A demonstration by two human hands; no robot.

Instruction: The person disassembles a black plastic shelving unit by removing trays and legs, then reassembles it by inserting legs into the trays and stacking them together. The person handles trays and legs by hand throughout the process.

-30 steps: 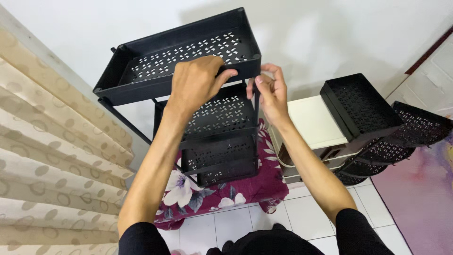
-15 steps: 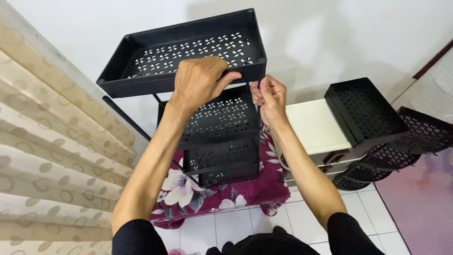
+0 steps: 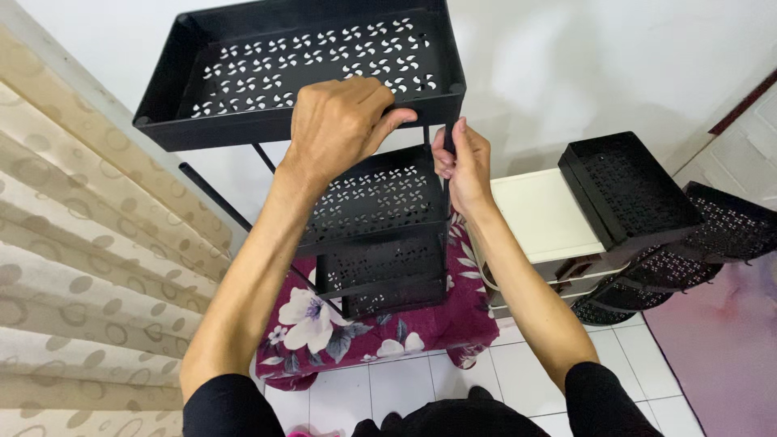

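A black perforated plastic tray forms the top shelf of a black tiered rack. My left hand grips its front rim from above. My right hand is closed around the thin black upright pole under the tray's front right corner. Below sit a second perforated shelf and a lower shelf. A loose black pole slants at the left, behind my left forearm.
The rack stands on a maroon floral cloth over white floor tiles. A beige patterned curtain hangs at the left. To the right, a cream box carries more black perforated trays. A white wall is behind.
The top tray has come up higher and larger in view. My right hand has slid down along the corner pole. My left hand has kept its hold on the rim.
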